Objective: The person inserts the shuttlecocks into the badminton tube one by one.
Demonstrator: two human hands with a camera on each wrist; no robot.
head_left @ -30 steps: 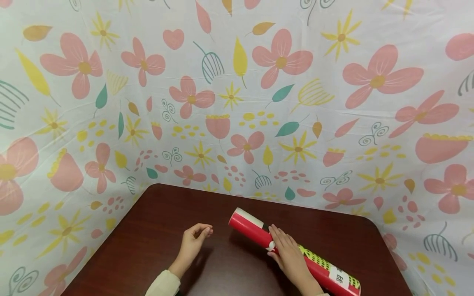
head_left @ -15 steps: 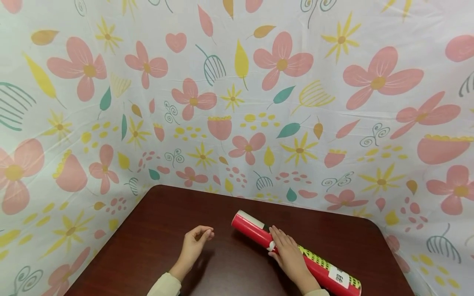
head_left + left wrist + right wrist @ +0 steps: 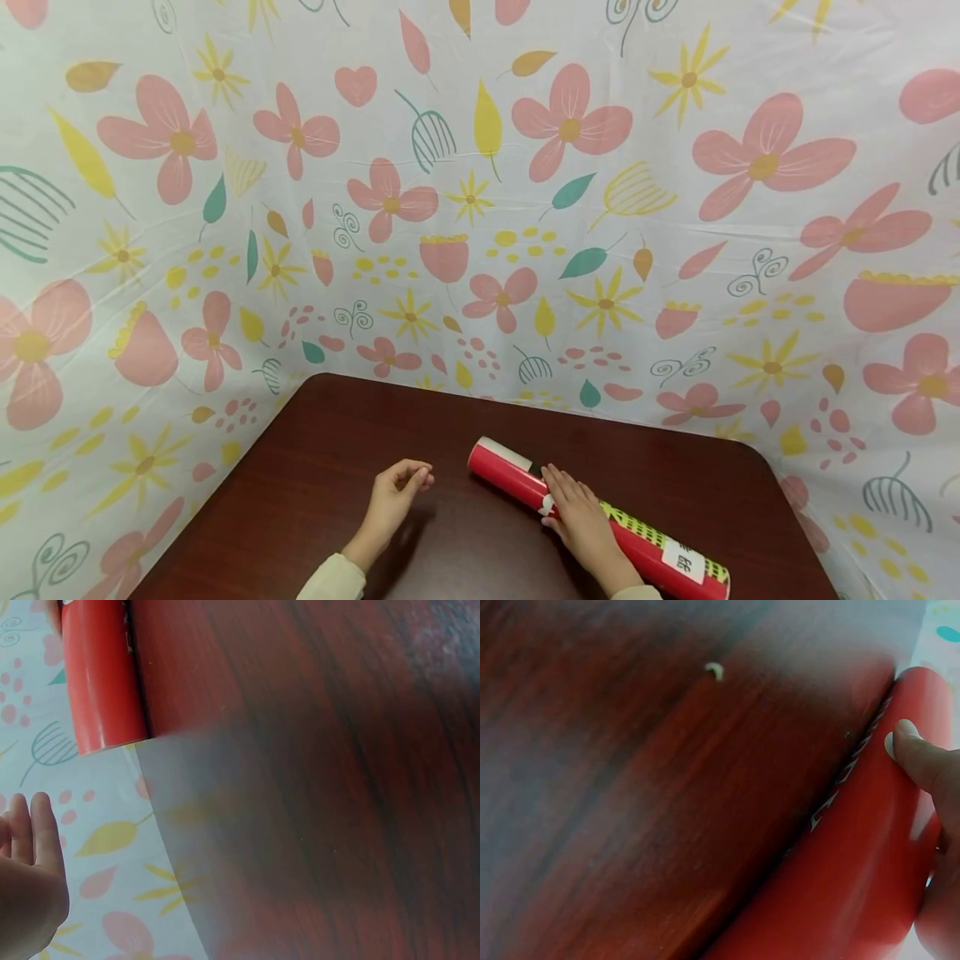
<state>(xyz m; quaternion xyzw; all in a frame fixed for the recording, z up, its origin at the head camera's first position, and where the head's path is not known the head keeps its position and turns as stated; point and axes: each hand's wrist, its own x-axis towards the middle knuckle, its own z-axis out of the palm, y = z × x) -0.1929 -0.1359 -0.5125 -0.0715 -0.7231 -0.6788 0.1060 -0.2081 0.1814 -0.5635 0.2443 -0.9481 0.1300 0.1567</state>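
Note:
A long red tube (image 3: 510, 472), with a pale end band and a yellow-green patterned part bearing a white label, lies slantwise on the right of the table. My right hand (image 3: 585, 525) holds it near its middle, the fingers across its top. In the right wrist view the thumb (image 3: 919, 754) presses the tube's near side; the other fingers are mostly hidden there. Left of the tube and apart from it, my left hand (image 3: 393, 500) is held with its fingers loosely bent and nothing visible in them. The left wrist view shows the tube's end (image 3: 109, 712) beyond that hand.
The dark brown wooden table (image 3: 360, 425) has rounded far corners. White flower-printed cloth (image 3: 450, 208) hangs behind it and along its sides. A small pale curved bit (image 3: 715, 671) lies on the wood in the right wrist view.
The tube's far-left end has sunk a little toward the table, with my right hand moving down slightly along with it. My left hand has hardly moved.

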